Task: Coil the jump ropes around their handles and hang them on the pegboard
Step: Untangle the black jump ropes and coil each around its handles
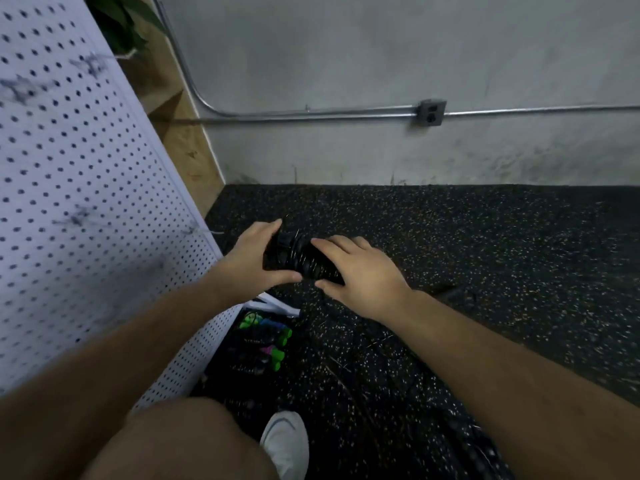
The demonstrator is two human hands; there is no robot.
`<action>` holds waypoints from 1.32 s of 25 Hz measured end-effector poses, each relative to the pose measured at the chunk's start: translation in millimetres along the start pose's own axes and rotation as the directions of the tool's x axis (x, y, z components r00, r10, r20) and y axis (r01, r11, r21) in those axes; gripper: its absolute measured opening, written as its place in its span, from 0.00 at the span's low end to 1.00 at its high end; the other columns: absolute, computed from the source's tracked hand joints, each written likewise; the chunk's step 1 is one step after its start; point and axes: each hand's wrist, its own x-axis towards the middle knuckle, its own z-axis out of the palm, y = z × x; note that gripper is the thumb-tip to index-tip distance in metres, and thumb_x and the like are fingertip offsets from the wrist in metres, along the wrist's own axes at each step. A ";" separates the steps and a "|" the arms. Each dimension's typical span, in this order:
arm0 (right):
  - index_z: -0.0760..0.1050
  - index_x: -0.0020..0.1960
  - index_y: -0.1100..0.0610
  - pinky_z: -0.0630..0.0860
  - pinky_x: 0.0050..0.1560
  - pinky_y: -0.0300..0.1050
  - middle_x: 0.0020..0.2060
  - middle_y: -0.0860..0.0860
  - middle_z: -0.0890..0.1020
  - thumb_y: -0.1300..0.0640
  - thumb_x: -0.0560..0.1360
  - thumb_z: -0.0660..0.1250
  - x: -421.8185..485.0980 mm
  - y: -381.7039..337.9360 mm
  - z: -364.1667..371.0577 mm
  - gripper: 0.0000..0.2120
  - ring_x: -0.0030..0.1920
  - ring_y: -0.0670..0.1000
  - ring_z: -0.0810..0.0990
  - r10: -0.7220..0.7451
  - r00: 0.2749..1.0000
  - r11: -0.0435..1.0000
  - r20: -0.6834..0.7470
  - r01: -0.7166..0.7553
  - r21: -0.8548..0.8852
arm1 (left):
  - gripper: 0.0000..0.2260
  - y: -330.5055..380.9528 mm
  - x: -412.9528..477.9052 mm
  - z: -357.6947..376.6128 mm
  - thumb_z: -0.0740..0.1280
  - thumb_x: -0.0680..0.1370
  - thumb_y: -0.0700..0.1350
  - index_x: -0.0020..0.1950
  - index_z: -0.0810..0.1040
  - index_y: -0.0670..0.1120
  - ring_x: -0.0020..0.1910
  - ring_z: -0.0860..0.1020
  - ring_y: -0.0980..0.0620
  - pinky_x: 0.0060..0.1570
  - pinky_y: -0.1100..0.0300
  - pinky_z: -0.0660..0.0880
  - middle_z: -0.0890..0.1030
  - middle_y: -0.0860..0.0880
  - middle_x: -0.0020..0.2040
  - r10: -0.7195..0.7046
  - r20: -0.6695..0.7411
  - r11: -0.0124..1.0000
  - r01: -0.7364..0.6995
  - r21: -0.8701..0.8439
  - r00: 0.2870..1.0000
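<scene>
A black jump rope [300, 257] is coiled tightly around its black handles, held in mid-air at the centre of the view. My left hand [254, 256] grips its left end, thumb underneath. Over its right end lies my right hand [360, 271], fingers curled on the coils. The white pegboard [76, 188] leans across the left side, right beside my left hand. On the floor below it lie more jump ropes [266, 341] with green, blue and pink handles, partly hidden by my left forearm.
Black speckled rubber floor [450, 254] spreads to the right. A grey wall with a metal conduit [311, 114] and an outlet box [429, 112] stands behind. A wooden frame [180, 133] and a plant [121, 26] sit behind the pegboard. My white shoe [287, 441] is at the bottom.
</scene>
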 end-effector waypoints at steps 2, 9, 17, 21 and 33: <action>0.54 0.81 0.49 0.70 0.68 0.55 0.74 0.52 0.66 0.43 0.81 0.63 13.9 -15.5 37.4 0.33 0.71 0.59 0.66 -0.036 0.993 0.999 0.115 0.032 0.033 | 0.44 -39.2 -14.5 16.5 0.77 0.73 0.51 0.82 0.57 0.45 0.74 0.65 0.50 0.72 0.59 0.61 0.66 0.48 0.74 -0.096 0.004 0.995 0.096 -0.009 0.995; 0.57 0.79 0.53 0.73 0.65 0.56 0.69 0.58 0.68 0.42 0.77 0.68 28.4 -64.6 177.3 0.36 0.68 0.61 0.67 -0.026 0.916 0.993 0.401 -0.024 0.119 | 0.35 -154.4 -76.8 77.7 0.74 0.77 0.49 0.80 0.60 0.51 0.71 0.64 0.56 0.72 0.55 0.65 0.63 0.54 0.73 -0.360 0.097 0.931 0.364 -0.031 0.928; 0.59 0.78 0.51 0.75 0.57 0.54 0.67 0.56 0.70 0.40 0.77 0.67 -25.0 -156.6 312.0 0.35 0.67 0.60 0.66 -0.140 0.835 0.978 0.532 0.031 0.207 | 0.33 -247.1 -188.0 128.1 0.73 0.77 0.44 0.79 0.62 0.45 0.76 0.60 0.43 0.75 0.47 0.61 0.60 0.42 0.77 -0.611 0.226 0.788 0.611 0.079 0.759; 0.63 0.76 0.52 0.75 0.57 0.53 0.69 0.57 0.69 0.42 0.77 0.69 -45.0 -179.6 347.7 0.33 0.67 0.60 0.66 -0.110 0.819 0.985 0.563 0.014 0.172 | 0.33 -270.1 -211.7 149.5 0.71 0.78 0.47 0.79 0.62 0.45 0.78 0.60 0.40 0.76 0.45 0.60 0.60 0.40 0.79 -0.640 0.279 0.765 0.630 0.138 0.716; 0.68 0.73 0.53 0.76 0.54 0.55 0.63 0.54 0.73 0.50 0.79 0.62 -71.9 -93.0 292.1 0.23 0.61 0.59 0.73 0.058 0.894 0.977 0.445 -0.141 0.157 | 0.27 -191.3 -149.5 201.7 0.54 0.81 0.55 0.73 0.72 0.39 0.72 0.72 0.38 0.69 0.44 0.69 0.73 0.39 0.72 -0.212 0.298 0.966 0.153 0.209 0.931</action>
